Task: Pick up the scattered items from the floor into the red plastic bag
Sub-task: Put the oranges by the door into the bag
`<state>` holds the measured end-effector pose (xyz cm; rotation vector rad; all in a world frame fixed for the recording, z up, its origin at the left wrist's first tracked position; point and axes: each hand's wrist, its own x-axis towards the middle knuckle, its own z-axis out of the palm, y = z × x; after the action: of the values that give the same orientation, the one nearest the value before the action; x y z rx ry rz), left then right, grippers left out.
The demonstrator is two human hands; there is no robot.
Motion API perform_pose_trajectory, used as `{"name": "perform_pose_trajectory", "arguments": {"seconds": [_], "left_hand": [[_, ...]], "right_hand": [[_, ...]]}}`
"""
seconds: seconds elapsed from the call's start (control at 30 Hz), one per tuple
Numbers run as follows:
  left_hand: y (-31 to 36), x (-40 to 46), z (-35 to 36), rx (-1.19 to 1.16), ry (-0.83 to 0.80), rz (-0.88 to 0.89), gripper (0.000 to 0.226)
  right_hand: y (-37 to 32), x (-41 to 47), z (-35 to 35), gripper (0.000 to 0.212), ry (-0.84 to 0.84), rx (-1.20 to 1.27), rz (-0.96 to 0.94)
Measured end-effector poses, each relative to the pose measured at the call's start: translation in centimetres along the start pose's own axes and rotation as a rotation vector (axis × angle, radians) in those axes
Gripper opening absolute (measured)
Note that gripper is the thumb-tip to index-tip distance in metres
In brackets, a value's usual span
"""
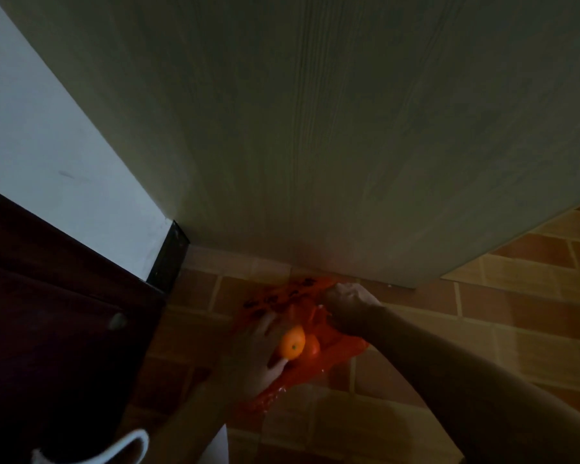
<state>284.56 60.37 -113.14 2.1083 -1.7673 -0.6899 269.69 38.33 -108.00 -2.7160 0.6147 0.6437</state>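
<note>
My left hand (258,349) has its fingers (278,365) curled round an orange (292,346), holding it at the mouth of the red bag (315,349). My right hand (344,301) is bunched tight on the upper edge of the bag, pinching the plastic to keep the mouth lifted. A second orange-coloured shape (312,346) sits just beside the first, apparently inside the bag already. The bag lies on the tiled floor (516,313), close under the grey door (315,128), with a dark cabinet (47,313) to the left. Step in hand, as I judge it: loading an item. Next move calls for releasing the orange inside, then searching the dim floor for further items.
</note>
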Motion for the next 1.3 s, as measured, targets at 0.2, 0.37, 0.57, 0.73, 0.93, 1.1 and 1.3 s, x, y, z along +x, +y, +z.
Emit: {"name": "perform_pose_trajectory", "arguments": {"seconds": [0.2, 0.37, 0.57, 0.73, 0.93, 1.1, 1.3], "left_hand": [[-0.9, -0.2, 0.2, 0.099, 0.052, -0.04, 0.068], [-0.2, -0.3, -1.6, 0.11, 0.081, -0.183, 0.065], [-0.8, -1.9, -2.5, 0.156, -0.192, -0.592, 0.089], [-0.2, -1.9, -3.9, 0.3, -0.168, -0.524, 0.012], [2.0, 0.2, -6.7, -0.134, 0.058, -0.498, 0.012], [5.7, 1.3, -10.2, -0.119, 0.306, -0.335, 0.017], [7.8, 2.2, -12.9, -0.143, 0.569, -0.102, 0.009]], "right_hand": [[-0.7, 0.3, 0.1, 0.05, -0.153, -0.016, -0.02], [-1.3, 0.5, -0.1, 0.041, -0.169, -0.087, -0.046], [-2.0, -0.3, -1.5, 0.038, -0.032, -0.032, -0.037], [-1.9, -0.6, -2.3, 0.037, 0.034, -0.014, -0.027], [-1.9, -0.7, -2.8, 0.035, 0.166, 0.024, 0.011], [-1.9, -1.4, -4.8, 0.028, 0.312, 0.115, -0.011], [-1.5, -3.9, -7.9, 0.014, 0.532, 0.142, 0.019]]}}
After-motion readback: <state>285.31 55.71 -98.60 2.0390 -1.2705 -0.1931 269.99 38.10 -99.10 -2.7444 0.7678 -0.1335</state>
